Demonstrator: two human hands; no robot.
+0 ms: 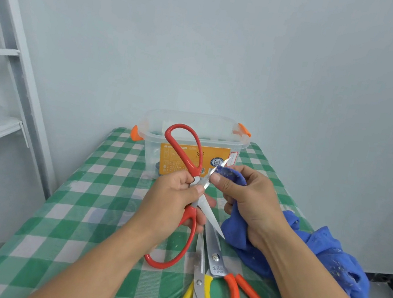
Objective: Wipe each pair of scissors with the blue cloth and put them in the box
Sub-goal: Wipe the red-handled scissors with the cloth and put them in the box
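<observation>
A pair of red-handled steel scissors (190, 151) is held in the air at the centre of the frame, with its blades swung wide apart. It is held at the pivot by the left hand (172, 196), whose grip is curled round the crossing of blades and handles, with the thumb laid on top. One red loop stands up in front of the box and the other hangs down toward the desk (73, 206).

The upper blade, pointing to the upper right, is pinched through a fold of the crumpled blue cloth (327, 259) by the right hand (251, 201). That grip is closed on the fabric, with thumb and forefinger pressed against the blade. The rest of the cloth is spread over the desk at the right of the frame, beneath the right forearm.

An open-topped clear plastic box (193, 127) with orange latches and an orange label is set at the far end of the desk, in the upper centre. What it contains cannot be made out.

At the lower centre two more pairs are laid side by side: yellow-and-black-handled scissors (196, 290) and, to their right, larger orange-handled scissors (217, 255), blades pointing toward the hands. The desk is covered by a green-and-white checked cover. A white metal shelf frame (12, 55) is seen at the left edge.
</observation>
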